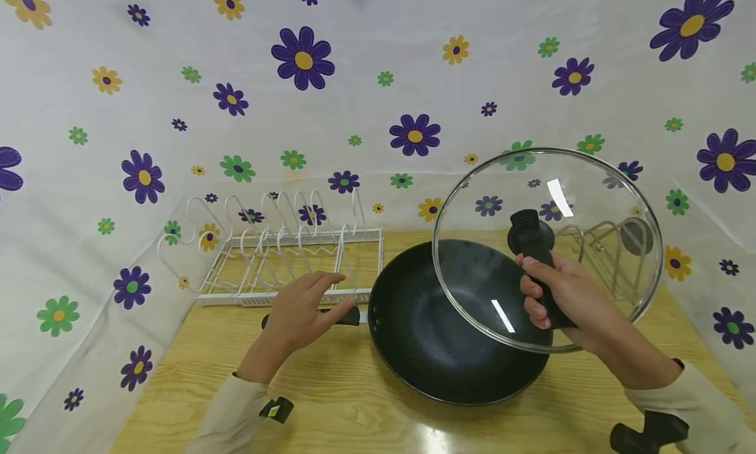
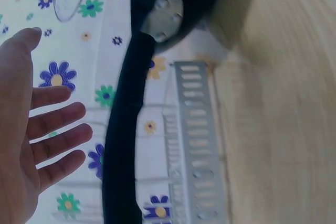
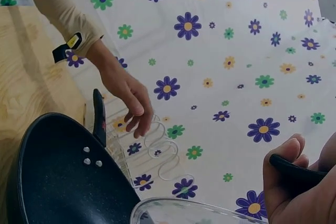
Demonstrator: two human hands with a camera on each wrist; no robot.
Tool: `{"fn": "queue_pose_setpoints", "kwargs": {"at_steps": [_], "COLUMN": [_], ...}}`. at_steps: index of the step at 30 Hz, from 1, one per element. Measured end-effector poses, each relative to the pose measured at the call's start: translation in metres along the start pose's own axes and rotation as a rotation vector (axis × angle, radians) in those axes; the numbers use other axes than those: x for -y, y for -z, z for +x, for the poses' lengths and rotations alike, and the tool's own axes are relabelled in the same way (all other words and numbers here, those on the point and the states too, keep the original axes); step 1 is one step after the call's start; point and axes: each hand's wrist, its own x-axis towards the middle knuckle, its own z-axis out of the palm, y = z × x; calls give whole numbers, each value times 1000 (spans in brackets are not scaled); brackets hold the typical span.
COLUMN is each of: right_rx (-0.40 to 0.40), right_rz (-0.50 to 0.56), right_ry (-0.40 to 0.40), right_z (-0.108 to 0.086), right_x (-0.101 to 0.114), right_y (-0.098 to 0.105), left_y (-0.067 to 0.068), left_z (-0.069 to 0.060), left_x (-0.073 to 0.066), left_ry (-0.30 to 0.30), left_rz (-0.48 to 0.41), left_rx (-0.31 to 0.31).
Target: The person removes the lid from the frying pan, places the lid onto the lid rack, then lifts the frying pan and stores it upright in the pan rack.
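A round glass lid (image 1: 472, 296) with a metal rim is held up by my right hand (image 1: 567, 296), whose fingers curl round its black handle (image 1: 531, 237). The lid is tilted and overlaps the right part of a black wok (image 1: 437, 336) in the head view. The wok stands on the table with its black handle (image 2: 123, 129) pointing left. My left hand (image 1: 301, 313) hovers above that handle, its fingers extended and apart from it in the left wrist view. Nothing lies between the left fingers.
Behind the left hand stands a white wire dish rack (image 1: 236, 300) with upright loops. Another wire rack (image 1: 608, 244) shows through the lid at the right. The wooden table (image 1: 378, 414) backs onto a flower-patterned curtain (image 1: 354, 100).
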Motion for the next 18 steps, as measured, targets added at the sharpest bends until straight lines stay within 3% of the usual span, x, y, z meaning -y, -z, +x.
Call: {"fn": "queue_pose_setpoints", "kwargs": {"at_steps": [5, 18], "right_rx": [-15, -37], "right_rz": [-37, -141], "right_ry": [5, 19], "right_z": [-1, -7], "right_x": [4, 15], "right_y": [4, 16], "left_y": [2, -12], "left_z": [21, 73], "left_x": [-10, -56], "left_ry": [-48, -49], "left_rz": [-36, -201], "left_rx": [0, 164]}}
